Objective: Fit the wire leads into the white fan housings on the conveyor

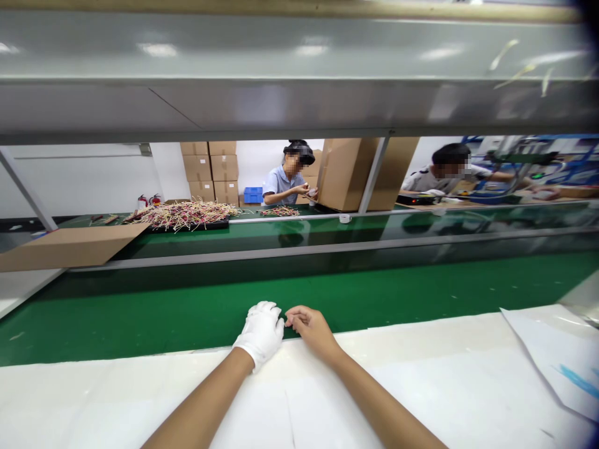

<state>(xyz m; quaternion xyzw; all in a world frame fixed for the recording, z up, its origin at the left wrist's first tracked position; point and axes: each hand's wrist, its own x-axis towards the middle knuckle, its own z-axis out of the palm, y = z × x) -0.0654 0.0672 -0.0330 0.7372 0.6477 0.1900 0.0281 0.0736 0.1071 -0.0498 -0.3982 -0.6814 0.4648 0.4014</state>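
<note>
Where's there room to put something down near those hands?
The green conveyor belt offers room either side of the gloved left hand and bare right hand, bordered by the white-covered bench. It's crowded farther off, around the pile of thin sticks and cardboard boxes.

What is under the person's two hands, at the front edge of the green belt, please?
The gloved left hand and bare right hand lie where the white sheet meets the green belt. The hands cover the surface directly beneath them.
</note>
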